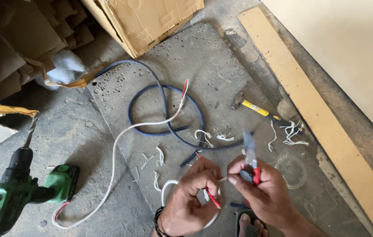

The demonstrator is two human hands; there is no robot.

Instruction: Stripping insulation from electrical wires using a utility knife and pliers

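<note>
Stripping in hand at lower centre: left hand (191,193) pinching the white cable (115,153) with red core, right hand (261,191) clamped on red-handled pliers (251,162); next, likely a steady pull along the core

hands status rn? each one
Left hand: closed, pinching a red wire.
Right hand: closed around red-handled pliers.

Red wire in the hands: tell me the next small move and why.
Probably close the pliers on the wire end and pull. The left hand pinches the thin red wire, its tip meets the right hand, which grips the red-handled pliers with the jaws pointing up, away from the wire. White insulation scraps on the floor suggest stripping.
</note>
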